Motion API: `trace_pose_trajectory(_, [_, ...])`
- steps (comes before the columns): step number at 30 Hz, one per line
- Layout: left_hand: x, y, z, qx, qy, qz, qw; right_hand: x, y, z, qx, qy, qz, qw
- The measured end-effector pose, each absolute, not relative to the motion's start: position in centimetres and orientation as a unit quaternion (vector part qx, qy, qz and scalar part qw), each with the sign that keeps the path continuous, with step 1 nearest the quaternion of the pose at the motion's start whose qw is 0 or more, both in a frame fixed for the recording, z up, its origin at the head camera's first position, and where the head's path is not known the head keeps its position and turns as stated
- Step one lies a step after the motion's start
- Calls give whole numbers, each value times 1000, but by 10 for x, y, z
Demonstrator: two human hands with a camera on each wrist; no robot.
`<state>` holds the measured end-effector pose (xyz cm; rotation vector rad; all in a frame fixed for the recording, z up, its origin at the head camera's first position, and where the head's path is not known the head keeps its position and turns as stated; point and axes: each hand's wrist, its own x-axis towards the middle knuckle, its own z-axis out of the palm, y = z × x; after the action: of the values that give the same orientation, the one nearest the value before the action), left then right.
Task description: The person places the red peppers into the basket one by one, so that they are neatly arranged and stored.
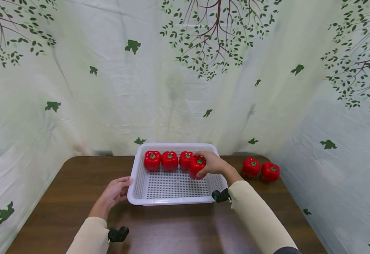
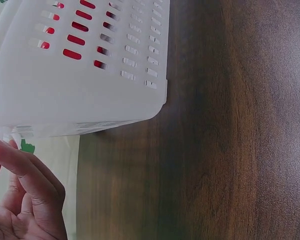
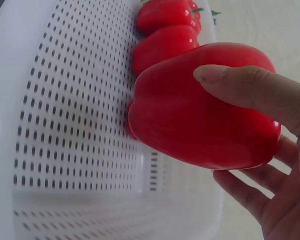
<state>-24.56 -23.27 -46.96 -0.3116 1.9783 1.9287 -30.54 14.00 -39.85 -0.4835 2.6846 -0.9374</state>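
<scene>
A white perforated basket (image 1: pixel 175 201) stands on the table, with red bell peppers (image 1: pixel 169 161) in a row along its far side. My right hand (image 1: pixel 213 163) grips another red bell pepper (image 3: pixel 200 107) over the right part of the basket, thumb on one side and fingers on the other. In the right wrist view, that pepper partly hides the ones behind it. At the basket's left rim, my left hand (image 1: pixel 116 192) pinches the edge between thumb and fingers; the left wrist view shows this hand (image 2: pixel 27 195) at the rim's corner, with the thumb mostly cut off.
Two more red bell peppers, one nearer the basket (image 1: pixel 251 167) and one farther right (image 1: pixel 270 171), sit side by side at the table's back right. The brown wooden table (image 1: pixel 172 229) ends at a pale curtain (image 1: pixel 109 106) printed with leaves and branches.
</scene>
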Motion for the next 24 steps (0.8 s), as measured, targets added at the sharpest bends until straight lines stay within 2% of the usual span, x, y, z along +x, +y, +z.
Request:
trace_pose_trajectory(10, [-247,-235,-470,-111,698,684,180,-310,113,-406,-183,929,-304,108])
trace_pose_trajectory(24, [-245,-232,-470,-106,696,689,172,-313,79,-412,-163,923,-328,116])
